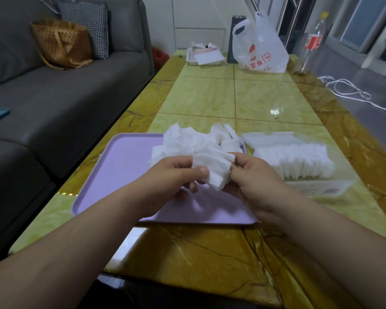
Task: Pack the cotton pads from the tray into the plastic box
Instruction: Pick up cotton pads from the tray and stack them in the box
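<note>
Table (pixel 210 97), pads (pixel 212 169) btwn L hand (pixel 172 175), R hand (pixel 256 178)

left hand (pixel 172 175) and right hand (pixel 254 177) raised close together, fingers (pixel 197 172) curled, pinching cotton pads (pixel 212 168)

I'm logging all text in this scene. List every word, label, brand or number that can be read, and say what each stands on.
"零食": red print on the white plastic bag; the characters around it are too blurred to read.
Red label on the clear bottle: too blurred to read.
Dark marks on the front wall of the plastic box: too small to read.
No other text shows.
</note>
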Motion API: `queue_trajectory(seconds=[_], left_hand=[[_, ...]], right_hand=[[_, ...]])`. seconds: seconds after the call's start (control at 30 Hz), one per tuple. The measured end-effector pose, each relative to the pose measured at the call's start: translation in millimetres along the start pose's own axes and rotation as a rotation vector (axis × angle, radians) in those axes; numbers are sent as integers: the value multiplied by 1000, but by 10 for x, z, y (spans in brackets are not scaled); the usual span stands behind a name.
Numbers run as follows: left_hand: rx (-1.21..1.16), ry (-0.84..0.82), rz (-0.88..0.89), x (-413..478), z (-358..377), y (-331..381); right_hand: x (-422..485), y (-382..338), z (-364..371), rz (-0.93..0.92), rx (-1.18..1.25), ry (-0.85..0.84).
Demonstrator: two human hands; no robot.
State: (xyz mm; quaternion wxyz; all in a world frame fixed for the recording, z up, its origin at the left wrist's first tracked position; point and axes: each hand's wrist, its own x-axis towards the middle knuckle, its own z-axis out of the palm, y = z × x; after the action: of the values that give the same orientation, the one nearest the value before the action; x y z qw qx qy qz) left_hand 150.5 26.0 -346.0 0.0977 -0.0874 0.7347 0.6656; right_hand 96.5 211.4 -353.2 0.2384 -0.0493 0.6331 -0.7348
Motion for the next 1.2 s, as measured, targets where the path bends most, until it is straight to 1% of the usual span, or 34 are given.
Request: queue_trajectory(seconds=[0.07, 0.17, 0.33, 0.4, 0.53, 0.6, 0.73, 0.87, 0.93, 1.0, 1.07, 1.13, 1.2], left_hand=[[-46, -3, -12, -2, 9, 2], [-117, 15, -14, 16, 2, 5], [-33, 39, -5, 20, 13, -10], [-59, 42, -21, 22, 23, -1], [-191, -36, -41, 22, 10, 45], [-204, -33, -23, 26, 15, 50], [-71, 47, -24, 59, 55, -23], [-18, 106, 5, 71, 75, -33], [54, 171, 32, 73, 94, -36], [196, 277, 110, 83, 104, -59], [325, 382, 212, 91, 104, -55], [343, 436, 274, 91, 94, -21], [314, 449, 295, 90, 84, -6]], right_hand=[[-3, -3, 12, 14, 50, -6], [-6, -4, 20, 24, 44, -7], [-10, -3, -1, 13, 9, -57], [9, 17, -10, -16, -46, -30], [39, 67, -35, -89, -283, 105], [32, 63, -44, -89, -292, 95], [12, 47, -10, -73, -170, 16], [-4, 9, 0, -33, -86, -14], [-15, -27, -20, -1, -41, -52], [-22, -32, -24, -9, -52, -69], [-20, -5, -17, -31, -96, -47], [-12, 17, -14, -28, -88, -16], [-5, 14, -10, -13, -66, 1]])
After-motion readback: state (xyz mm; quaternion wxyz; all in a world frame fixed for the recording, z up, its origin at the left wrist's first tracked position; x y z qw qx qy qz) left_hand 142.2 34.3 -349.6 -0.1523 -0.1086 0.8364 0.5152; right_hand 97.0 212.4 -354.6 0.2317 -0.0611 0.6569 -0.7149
